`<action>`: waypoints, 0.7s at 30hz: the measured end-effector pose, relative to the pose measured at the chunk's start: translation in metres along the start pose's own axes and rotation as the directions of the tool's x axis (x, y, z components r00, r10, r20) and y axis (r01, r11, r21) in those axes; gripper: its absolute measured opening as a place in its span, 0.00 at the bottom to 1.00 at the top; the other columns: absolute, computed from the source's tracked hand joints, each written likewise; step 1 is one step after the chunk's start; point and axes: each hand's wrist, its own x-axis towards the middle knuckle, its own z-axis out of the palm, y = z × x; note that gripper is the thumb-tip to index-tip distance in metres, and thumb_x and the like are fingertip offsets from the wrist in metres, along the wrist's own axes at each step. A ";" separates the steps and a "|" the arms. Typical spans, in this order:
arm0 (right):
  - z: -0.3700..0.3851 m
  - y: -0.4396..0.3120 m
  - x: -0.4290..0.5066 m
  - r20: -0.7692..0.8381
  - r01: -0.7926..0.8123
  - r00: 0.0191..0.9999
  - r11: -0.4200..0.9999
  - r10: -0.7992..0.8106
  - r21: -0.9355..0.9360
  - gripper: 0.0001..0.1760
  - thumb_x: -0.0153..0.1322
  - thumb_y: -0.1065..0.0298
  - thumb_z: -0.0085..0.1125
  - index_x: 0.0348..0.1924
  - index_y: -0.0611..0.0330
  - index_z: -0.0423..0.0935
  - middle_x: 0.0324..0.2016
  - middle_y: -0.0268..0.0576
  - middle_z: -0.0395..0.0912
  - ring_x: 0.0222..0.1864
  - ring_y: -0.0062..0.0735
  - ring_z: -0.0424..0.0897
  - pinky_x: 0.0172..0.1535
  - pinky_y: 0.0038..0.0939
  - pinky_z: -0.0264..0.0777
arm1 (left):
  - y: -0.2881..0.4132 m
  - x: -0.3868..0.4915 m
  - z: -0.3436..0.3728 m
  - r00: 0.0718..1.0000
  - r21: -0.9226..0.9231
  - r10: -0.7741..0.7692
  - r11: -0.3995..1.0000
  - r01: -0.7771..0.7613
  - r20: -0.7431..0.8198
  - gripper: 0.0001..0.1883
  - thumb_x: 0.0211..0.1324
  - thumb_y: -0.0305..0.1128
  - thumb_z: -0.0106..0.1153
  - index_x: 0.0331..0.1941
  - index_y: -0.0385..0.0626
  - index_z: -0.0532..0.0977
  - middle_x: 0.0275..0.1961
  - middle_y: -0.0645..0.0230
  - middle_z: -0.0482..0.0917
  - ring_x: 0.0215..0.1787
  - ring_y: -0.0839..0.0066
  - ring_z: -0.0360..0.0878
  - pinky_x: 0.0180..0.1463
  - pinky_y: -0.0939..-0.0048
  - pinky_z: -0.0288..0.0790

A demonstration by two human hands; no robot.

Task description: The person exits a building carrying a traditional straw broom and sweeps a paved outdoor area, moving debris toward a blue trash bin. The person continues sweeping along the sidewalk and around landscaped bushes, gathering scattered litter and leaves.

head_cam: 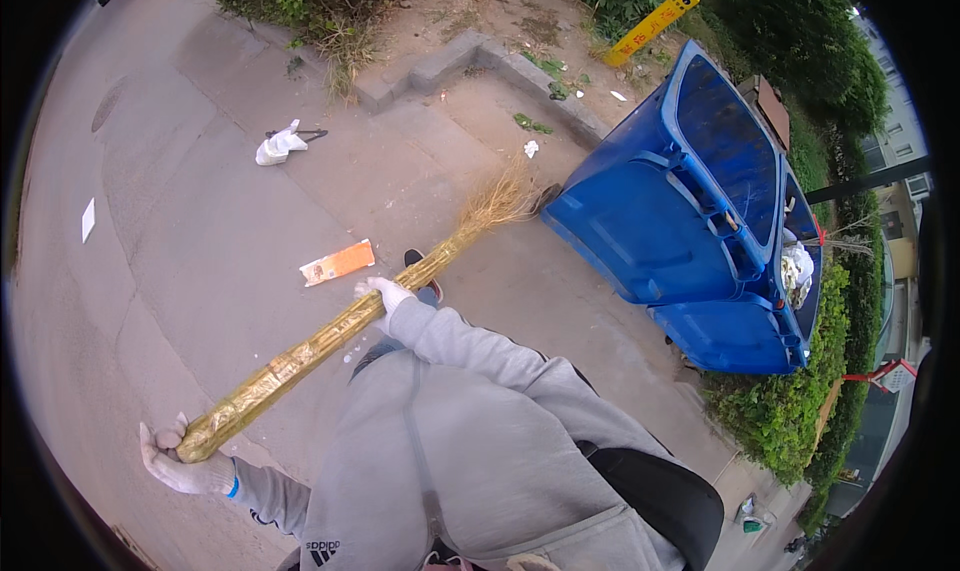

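Note:
A long broom [292, 366] of bundled twigs, its handle wrapped in shiny yellowish film, lies diagonally before my body. My left hand [184, 457], in a white knit glove with a blue cuff edge, cups the handle's butt end at lower left. Around the upper part of the handle is my right hand [386, 298], in a white glove too. The broom's splayed bristles [501, 199] point up and right, near the foot of a blue wheeled bin [637, 226]. Beyond my right hand an orange and white flattened carton [337, 262] lies on the pavement.
A second blue bin [731, 334] holds rubbish and has its lid hanging down. A white plastic bag [281, 145], a white flat piece [88, 220] and crumpled paper [531, 149] lie on the ground. A concrete curb [517, 72] borders soil with a yellow post [651, 27]; hedges [780, 421] stand at right.

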 end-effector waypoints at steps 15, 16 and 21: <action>0.106 -0.170 0.043 -0.096 -0.228 0.967 0.970 0.235 0.082 0.17 0.73 0.63 0.60 0.51 0.61 0.71 0.50 0.47 0.79 0.54 0.47 0.79 0.63 0.49 0.73 | 0.010 -0.015 0.232 0.957 -0.128 0.114 0.988 -0.082 0.267 0.23 0.73 0.34 0.36 0.55 0.26 0.73 0.20 0.69 0.62 0.22 0.77 0.58 0.26 0.74 0.61; 0.126 -0.168 0.036 0.039 -0.309 0.951 0.947 0.306 0.087 0.17 0.73 0.64 0.60 0.52 0.61 0.71 0.51 0.47 0.78 0.54 0.46 0.79 0.64 0.48 0.72 | 0.022 -0.004 0.233 0.915 -0.198 0.245 0.962 -0.189 0.320 0.24 0.73 0.35 0.36 0.56 0.25 0.72 0.21 0.69 0.61 0.23 0.77 0.57 0.27 0.74 0.58; 0.191 -0.186 -0.001 0.220 -0.453 0.878 0.887 0.426 0.089 0.17 0.75 0.65 0.61 0.53 0.62 0.71 0.57 0.51 0.73 0.60 0.46 0.74 0.66 0.48 0.70 | 0.057 0.054 0.258 0.974 -0.194 0.177 0.970 -0.149 0.138 0.25 0.70 0.36 0.39 0.58 0.24 0.71 0.24 0.70 0.59 0.26 0.76 0.59 0.29 0.73 0.58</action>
